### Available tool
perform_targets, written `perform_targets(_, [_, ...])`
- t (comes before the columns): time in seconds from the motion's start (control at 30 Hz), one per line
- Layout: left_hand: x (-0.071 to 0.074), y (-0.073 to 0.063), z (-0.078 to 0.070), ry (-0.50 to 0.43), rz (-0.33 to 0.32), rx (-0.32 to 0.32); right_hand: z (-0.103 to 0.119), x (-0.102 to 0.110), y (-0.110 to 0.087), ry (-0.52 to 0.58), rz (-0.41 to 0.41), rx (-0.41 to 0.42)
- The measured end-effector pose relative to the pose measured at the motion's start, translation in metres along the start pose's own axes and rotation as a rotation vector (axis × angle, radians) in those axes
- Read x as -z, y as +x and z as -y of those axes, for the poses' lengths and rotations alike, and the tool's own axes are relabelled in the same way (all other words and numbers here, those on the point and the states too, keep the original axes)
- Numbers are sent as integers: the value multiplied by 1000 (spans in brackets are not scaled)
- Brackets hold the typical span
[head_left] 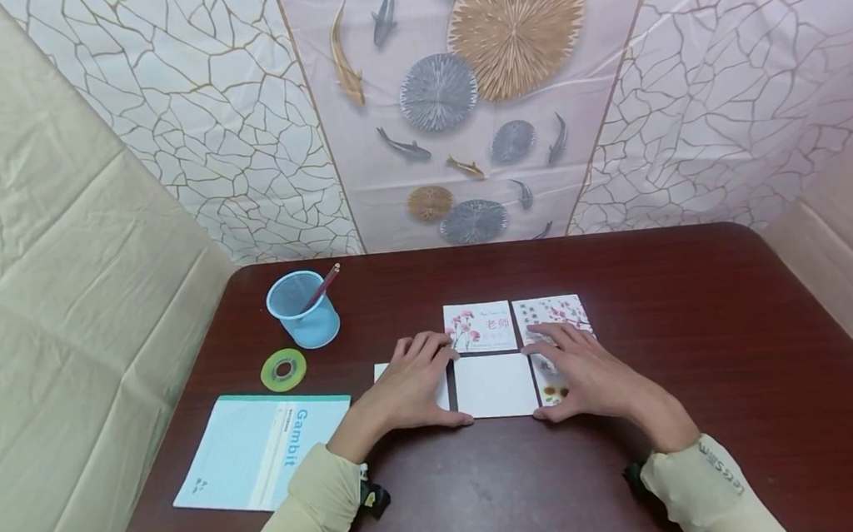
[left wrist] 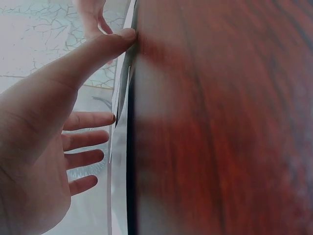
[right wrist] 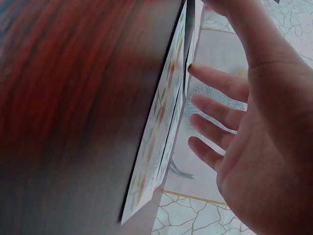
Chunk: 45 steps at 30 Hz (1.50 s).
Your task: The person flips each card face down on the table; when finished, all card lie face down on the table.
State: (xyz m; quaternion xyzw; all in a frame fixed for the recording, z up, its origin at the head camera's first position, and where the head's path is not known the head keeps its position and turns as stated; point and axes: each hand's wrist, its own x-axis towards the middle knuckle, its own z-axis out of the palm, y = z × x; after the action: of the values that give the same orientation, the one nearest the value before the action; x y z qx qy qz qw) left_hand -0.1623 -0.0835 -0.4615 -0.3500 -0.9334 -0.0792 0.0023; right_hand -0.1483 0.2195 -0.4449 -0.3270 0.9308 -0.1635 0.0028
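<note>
A blank white card [head_left: 496, 386] sits between both hands, in front of a card with pink flowers [head_left: 480, 327]. My left hand [head_left: 413, 384] holds its left side, thumb at the near corner and index finger at the far one. The right hand [head_left: 589, 374] grips the right side the same way. Another white card [head_left: 443, 392] is partly covered by the left hand. Beneath the right hand lies a sunflower card [head_left: 554, 393], behind it a blossom card [head_left: 567, 309]. In the left wrist view the held card's edge [left wrist: 123, 93] stands slightly tilted between thumb and index finger.
On the left of the dark wooden table [head_left: 490, 495] are a light blue notebook [head_left: 249, 455], a roll of green tape [head_left: 272, 378] and a blue mesh pen cup [head_left: 317, 325] with a pen [head_left: 326, 282] in it. A patterned cloth [head_left: 457, 172] hangs behind.
</note>
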Motion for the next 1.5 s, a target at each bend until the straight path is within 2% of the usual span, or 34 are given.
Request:
perform_targets(0.5, [1, 1, -4, -4, 11, -3, -1, 0, -1, -11, 6, 6])
perform_targets(0.67, [1, 2, -7, -19, 5, -4, -2, 4, -5, 16, 32, -61])
perform_targets(0.77, [1, 5, -14, -39, -9, -39, -9, 10, -14, 41, 38, -113])
perform_targets(0.93, [2, 20, -32, -34, -26, -129, -29, 24, -38, 56, 19, -174])
perform_targets(1.1, [3, 43, -56, 29, 5, -173, -46, 36, -57, 39, 33, -244])
perform_targets(1.3, [-1, 63, -74, 79, 52, -197, -53, 40, -63, 32, 68, -247])
perform_targets(1.5, [-4, 71, -79, 119, 61, -192, -55, 40, -63, 48, 82, -260])
